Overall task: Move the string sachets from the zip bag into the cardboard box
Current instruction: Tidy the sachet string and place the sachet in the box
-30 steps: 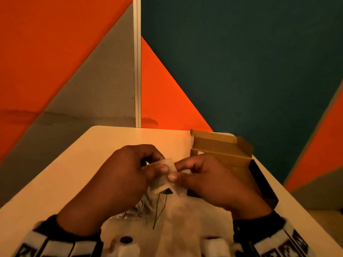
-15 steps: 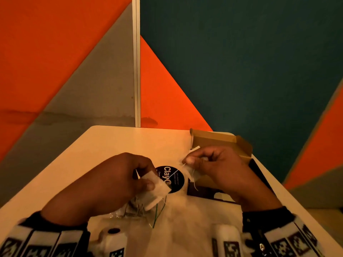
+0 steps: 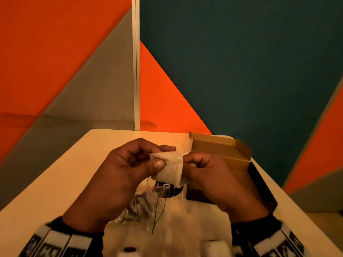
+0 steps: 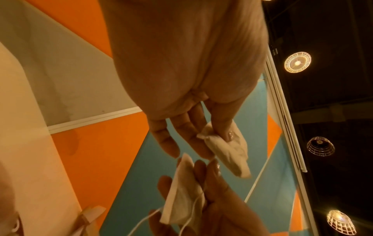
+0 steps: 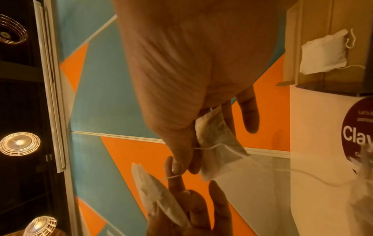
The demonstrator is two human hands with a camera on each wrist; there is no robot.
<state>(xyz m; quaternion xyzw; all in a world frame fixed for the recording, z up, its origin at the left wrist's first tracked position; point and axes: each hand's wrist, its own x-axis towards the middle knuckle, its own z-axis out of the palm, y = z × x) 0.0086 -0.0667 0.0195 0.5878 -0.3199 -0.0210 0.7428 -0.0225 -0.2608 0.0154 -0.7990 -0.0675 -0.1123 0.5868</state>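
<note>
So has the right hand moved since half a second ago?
Yes. The right hand has come back from the cardboard box toward the left hand, meeting it at the sachet.

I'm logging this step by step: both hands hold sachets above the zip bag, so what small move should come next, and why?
Probably carry the right hand rightward over the open cardboard box and drop its sachet. One sachet already lies inside, and a string still seems to link the two held, so ease them apart first.
</note>
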